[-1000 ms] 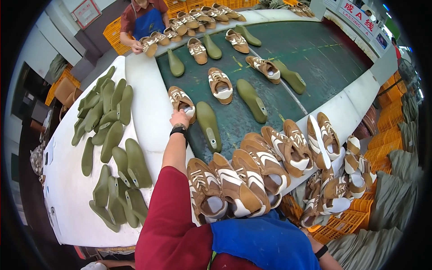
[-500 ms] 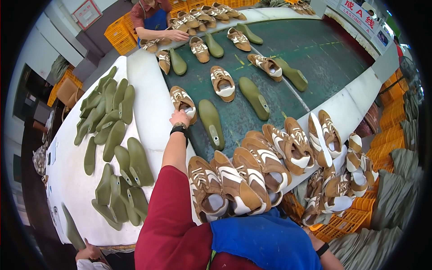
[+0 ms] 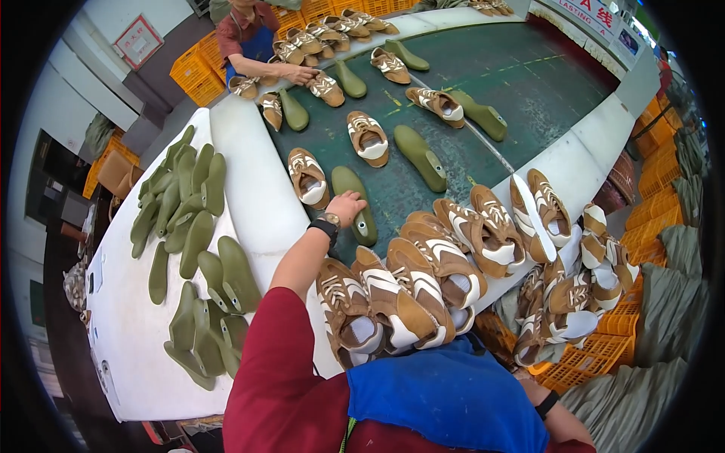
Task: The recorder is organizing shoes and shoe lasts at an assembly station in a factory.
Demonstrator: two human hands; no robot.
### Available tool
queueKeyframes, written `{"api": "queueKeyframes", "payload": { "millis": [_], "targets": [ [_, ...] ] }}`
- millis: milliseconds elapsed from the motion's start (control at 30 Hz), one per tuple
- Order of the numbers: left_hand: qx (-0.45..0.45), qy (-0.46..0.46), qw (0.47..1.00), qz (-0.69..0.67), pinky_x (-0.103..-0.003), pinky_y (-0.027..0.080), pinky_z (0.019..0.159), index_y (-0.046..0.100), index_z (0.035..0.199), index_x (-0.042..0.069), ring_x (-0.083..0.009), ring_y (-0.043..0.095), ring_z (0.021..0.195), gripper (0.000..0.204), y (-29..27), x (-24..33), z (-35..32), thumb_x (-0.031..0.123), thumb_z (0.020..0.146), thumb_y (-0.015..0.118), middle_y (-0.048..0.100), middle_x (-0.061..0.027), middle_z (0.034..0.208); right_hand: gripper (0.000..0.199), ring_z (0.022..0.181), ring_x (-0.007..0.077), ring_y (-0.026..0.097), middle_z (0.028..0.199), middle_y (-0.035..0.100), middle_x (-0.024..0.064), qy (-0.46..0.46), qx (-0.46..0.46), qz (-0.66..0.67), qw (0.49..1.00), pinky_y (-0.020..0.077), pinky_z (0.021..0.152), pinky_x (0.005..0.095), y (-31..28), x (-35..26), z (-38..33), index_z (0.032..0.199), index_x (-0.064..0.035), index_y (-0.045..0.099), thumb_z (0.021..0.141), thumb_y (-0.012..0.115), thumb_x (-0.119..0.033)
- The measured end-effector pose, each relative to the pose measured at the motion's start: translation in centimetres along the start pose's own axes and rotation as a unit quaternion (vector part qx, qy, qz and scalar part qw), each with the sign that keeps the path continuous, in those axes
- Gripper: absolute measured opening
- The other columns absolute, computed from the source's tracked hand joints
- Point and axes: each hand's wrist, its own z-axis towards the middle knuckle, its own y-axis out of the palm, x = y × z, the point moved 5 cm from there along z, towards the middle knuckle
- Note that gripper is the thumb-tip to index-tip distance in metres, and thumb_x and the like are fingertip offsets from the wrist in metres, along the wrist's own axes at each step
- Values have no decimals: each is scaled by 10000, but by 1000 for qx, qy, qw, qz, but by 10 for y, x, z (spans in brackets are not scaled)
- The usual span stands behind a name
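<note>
My left hand [image 3: 347,208] lies over the middle of a green shoe last [image 3: 349,183], its fingers curled on it. The last rests on the dark green conveyor belt [image 3: 521,83]. Just left of it stands a brown sneaker [image 3: 307,178] with white stripes, apart from my hand. Another brown sneaker [image 3: 368,139] and a green last [image 3: 420,157] lie farther right. My right hand [image 3: 534,389] is low at the right beside my blue apron; its fingers are hidden. Close in front of me, a row of brown sneakers [image 3: 417,283] stands along the belt's near edge.
Many green lasts [image 3: 198,241] are heaped on the white table [image 3: 128,340] at left. Across the belt, a co-worker [image 3: 245,41] reaches to a brown sneaker [image 3: 325,88]. Orange crates [image 3: 615,347] and loose sneakers are at right.
My left hand has left the brown sneaker and moved right and nearer, onto the green last. The co-worker's hand has reached a sneaker. A hand with a last at lower left has gone from view.
</note>
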Motion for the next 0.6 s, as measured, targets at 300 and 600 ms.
{"api": "queueKeyframes", "payload": {
  "millis": [300,600],
  "targets": [
    [0,-26,998,-52,-371,440,881,607,1011,92,-301,529,1030,348,-6,4,7,-8,678,584,567,-120,1034,257,705,372,613,731,614,223,-1,21,-4,1000,479,610,433,7,2,-6,694,7,624,728,508,-219],
    [41,-53,995,-74,-410,391,955,402,1296,133,-383,443,1152,630,-52,3,-15,7,702,570,448,-228,1259,183,675,150,599,765,655,78,44,114,268,956,476,637,292,-67,30,-47,876,-26,643,820,603,-196]
  ]
}}
